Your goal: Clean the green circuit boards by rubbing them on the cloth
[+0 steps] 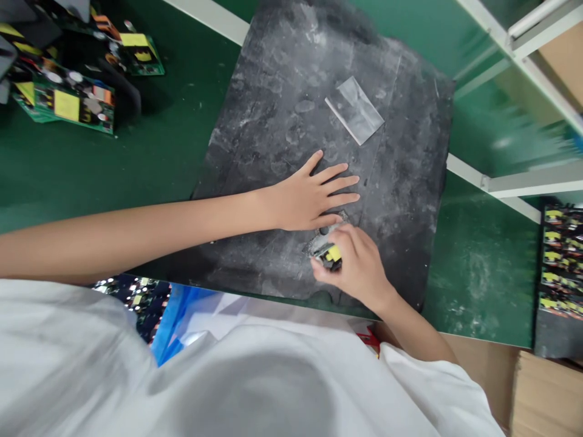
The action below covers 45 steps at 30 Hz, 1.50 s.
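My left hand (310, 194) lies flat on the worn black mat (282, 115), palm down with its fingers spread. Just below its little finger, my right hand (357, 261) grips a small circuit board with a yellow-wrapped part (333, 253) between thumb and fingers. Much of that board is hidden by the fingers. Under and beside it shows a greyish, rough-edged patch (314, 244) on the mat, whose kind I cannot make out. Farther up the mat rests a flat, clear plastic piece (357, 112), apart from both hands.
Circuit boards with yellow parts (75, 103) are heaped on the green table (150, 152) at the left. Rows of similar boards (560, 261) stand at the right edge. A blue bin (170, 321) sits below the table's front edge, a cardboard box (546, 394) at lower right. White frame bars (532, 182) cross the right side.
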Motion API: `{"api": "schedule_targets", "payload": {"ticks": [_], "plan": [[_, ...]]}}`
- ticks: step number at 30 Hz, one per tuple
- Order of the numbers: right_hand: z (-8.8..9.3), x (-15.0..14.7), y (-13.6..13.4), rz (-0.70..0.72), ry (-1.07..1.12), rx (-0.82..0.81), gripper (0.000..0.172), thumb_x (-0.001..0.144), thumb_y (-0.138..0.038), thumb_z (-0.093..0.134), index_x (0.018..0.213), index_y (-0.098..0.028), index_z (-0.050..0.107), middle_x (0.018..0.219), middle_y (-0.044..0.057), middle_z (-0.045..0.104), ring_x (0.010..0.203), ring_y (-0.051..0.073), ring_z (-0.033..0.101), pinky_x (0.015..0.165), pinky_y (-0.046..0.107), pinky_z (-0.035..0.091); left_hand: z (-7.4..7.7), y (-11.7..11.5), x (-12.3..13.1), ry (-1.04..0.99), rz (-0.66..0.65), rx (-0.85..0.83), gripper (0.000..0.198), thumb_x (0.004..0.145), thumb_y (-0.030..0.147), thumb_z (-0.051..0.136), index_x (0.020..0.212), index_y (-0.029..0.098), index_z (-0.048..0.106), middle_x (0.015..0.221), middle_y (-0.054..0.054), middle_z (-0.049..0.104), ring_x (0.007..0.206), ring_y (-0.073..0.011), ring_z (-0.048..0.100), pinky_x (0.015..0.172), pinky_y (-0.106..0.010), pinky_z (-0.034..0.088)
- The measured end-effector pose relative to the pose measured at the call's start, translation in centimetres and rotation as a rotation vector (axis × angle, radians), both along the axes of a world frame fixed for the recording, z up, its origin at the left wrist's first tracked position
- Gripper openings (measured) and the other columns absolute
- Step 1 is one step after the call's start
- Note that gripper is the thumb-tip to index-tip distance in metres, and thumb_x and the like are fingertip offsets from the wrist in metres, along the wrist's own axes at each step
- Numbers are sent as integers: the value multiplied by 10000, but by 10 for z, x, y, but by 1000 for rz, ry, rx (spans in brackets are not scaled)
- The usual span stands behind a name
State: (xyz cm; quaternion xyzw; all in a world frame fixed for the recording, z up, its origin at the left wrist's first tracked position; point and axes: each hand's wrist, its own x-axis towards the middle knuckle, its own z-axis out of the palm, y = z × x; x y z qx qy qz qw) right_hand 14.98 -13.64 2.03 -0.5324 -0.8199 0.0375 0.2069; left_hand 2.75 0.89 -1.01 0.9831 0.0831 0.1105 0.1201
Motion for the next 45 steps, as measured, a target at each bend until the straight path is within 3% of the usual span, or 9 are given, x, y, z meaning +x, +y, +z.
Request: {"api": "schedule_targets", "payload": {"ticks": [4, 10, 16, 21, 28, 45], "plan": [[1, -9, -5, 169, -7, -17, 168, 867, -312, 472, 840, -151, 511, 746, 75, 513, 651, 225, 487, 573, 336, 436, 3, 0, 0, 25, -7, -5, 506, 949, 431, 325, 1415, 236, 318, 1507, -79, 273, 1398, -306, 211, 1094, -640, 151], [1, -1, -1, 25, 2, 1, 172, 885, -318, 466, 878, -149, 498, 773, 80, 527, 682, 230, 502, 590, 341, 448, 3, 0, 0, 15, 0, -10, 501, 945, 416, 348, 1412, 237, 324, 1506, -77, 275, 1395, -314, 217, 1089, -653, 150], [1, -11, -5, 187, -8, 6, 169, 875, -292, 458, 810, -148, 517, 729, 76, 513, 646, 224, 489, 556, 332, 433, 4, 0, 0, 10, -1, -21, 498, 944, 427, 346, 1408, 245, 333, 1502, -73, 287, 1394, -307, 226, 1094, -645, 156], [0, -8, -3, 97, 8, 19, 176, 876, -322, 491, 840, -152, 518, 760, 81, 517, 666, 229, 495, 582, 338, 442, 2, 0, 0, -24, 0, -15, 489, 940, 413, 366, 1400, 248, 346, 1491, -85, 307, 1386, -307, 245, 1085, -653, 162], [2, -13, -4, 171, -30, 25, 153, 858, -295, 488, 806, -155, 525, 729, 64, 490, 650, 213, 492, 583, 325, 434, 2, 0, 0, -10, -7, -13, 498, 944, 426, 350, 1403, 234, 343, 1497, -80, 296, 1387, -315, 238, 1087, -650, 166], [0, -9, -1, 180, 22, -26, 193, 873, -325, 462, 814, -150, 517, 759, 75, 518, 655, 208, 482, 580, 327, 437, 1, 0, 0, 1, 2, -21, 501, 945, 430, 343, 1405, 234, 340, 1501, -76, 288, 1392, -314, 224, 1088, -647, 146]]}}
